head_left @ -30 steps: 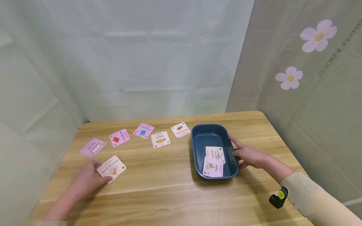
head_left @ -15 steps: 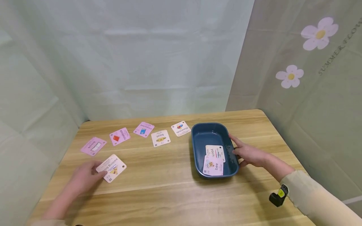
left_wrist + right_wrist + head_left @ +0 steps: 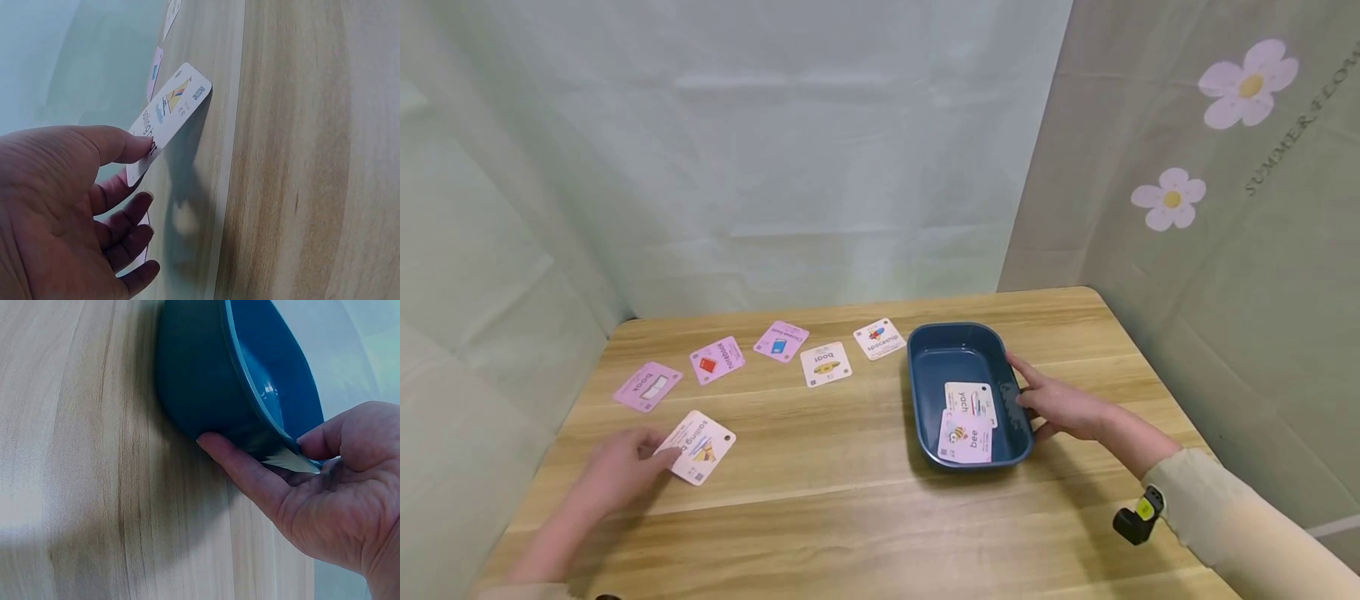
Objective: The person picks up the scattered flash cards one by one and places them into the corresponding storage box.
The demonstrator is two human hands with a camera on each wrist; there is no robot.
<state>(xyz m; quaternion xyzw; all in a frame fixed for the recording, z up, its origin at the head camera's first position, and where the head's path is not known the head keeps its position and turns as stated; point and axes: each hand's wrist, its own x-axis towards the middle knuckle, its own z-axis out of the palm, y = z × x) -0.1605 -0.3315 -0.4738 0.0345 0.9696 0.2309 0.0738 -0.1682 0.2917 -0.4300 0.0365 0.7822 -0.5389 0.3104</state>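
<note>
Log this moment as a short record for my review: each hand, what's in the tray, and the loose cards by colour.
Left hand: pinches the sailing boat card
Right hand: grips one long side of the blue tray
In tray: bee card, partly covering the "yach" card
Pink cards on table: book card, notebook card, blue-book card
White cards on table: boat card, spaceship card

Could slide across bare wooden tabletop [image 3: 827, 442] between sailing boat card [image 3: 703, 448] and blue tray [image 3: 949, 368]; would meet tray rightward, flat boat card [image 3: 826, 364] farther back.
</note>
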